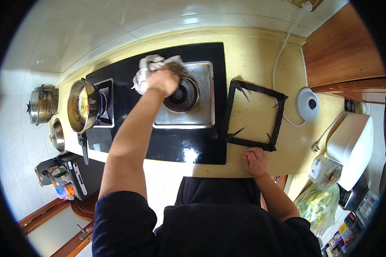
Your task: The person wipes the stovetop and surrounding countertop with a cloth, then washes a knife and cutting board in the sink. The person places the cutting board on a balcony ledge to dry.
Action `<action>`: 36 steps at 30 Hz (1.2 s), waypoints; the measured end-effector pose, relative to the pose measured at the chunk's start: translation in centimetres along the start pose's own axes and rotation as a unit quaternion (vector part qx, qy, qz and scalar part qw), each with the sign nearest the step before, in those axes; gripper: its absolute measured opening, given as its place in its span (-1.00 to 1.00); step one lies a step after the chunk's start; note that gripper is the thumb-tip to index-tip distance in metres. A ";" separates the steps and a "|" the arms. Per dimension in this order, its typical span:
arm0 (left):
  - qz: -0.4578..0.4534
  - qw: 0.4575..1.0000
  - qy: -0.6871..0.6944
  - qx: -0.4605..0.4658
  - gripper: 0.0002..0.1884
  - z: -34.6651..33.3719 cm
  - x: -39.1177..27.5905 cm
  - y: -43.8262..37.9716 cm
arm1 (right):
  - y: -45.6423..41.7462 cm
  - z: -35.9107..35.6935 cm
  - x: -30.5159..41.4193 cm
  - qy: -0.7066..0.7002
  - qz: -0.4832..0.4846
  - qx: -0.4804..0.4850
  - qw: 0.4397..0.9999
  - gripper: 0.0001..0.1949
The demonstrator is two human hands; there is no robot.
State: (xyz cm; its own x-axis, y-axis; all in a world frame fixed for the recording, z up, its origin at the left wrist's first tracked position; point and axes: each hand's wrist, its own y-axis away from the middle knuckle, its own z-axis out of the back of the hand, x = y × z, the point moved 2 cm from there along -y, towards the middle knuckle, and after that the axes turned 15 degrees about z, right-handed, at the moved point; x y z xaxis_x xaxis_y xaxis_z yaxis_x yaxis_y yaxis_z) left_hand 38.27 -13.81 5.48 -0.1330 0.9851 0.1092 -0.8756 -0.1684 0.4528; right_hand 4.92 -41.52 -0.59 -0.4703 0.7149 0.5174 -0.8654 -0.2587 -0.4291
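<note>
My left hand (163, 82) is clenched on a crumpled whitish cloth (143, 73), pressed at the rear left of the right burner's square metal drip tray (204, 110). Hand and cloth are slightly blurred, and they hide the tray's far left corner. Beside them sits the round burner (188, 99), its grate off. That grate, a square black pan support (254, 145) with several prongs, lies on the counter right of the black glass hob (186, 144). Near its front edge my right hand (255, 161) rests on the counter's edge, fingers curled, with nothing visible in it.
A steel frying pan (74, 106) holding food stands on the left burner, where a bluish flame seems to show; its handle points towards me. Further left are a lidded pot (40, 106) and a pan lid (58, 135). A white round appliance base (307, 104) with a cord sits right.
</note>
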 end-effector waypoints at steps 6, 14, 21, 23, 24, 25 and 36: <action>-0.087 0.995 0.008 -0.041 -0.53 -2.2 -3.1 1.3 | -0.2 -0.3 0.1 0.003 -0.004 -0.003 1.000 -0.88; 0.017 0.999 0.018 -0.022 -0.53 0.6 -0.5 0.4 | -0.5 0.0 0.2 0.003 -0.008 -0.012 1.000 -0.90; -0.078 0.995 0.033 -0.050 -0.52 -1.2 -1.5 0.7 | -0.5 0.3 0.1 0.007 -0.008 -0.004 1.000 -0.89; -0.053 0.997 0.003 -0.048 -0.49 -0.6 0.8 -0.7 | -0.5 0.1 0.1 0.006 -0.008 0.000 1.000 -0.89; -0.037 0.998 0.006 -0.043 -0.49 -1.0 0.2 -0.4 | -0.3 0.0 0.1 0.005 -0.007 -0.004 1.000 -0.89; -0.020 0.999 0.009 -0.039 -0.49 -1.6 -1.0 0.0 | -0.2 -0.2 0.0 0.003 -0.005 -0.008 1.000 -0.88; 0.011 0.998 0.054 -0.034 -0.48 -1.1 2.7 -1.6 | -0.1 -0.2 -0.2 -0.007 0.000 -0.003 1.000 -0.88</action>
State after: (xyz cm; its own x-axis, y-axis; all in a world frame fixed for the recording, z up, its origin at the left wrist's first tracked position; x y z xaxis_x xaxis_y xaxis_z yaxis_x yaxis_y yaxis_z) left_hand 38.82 -10.88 4.04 -0.1982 0.9799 0.0212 -0.9006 -0.1906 0.3907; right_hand 5.13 -41.46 -0.81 -0.4729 0.7059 0.5274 -0.8641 -0.2545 -0.4342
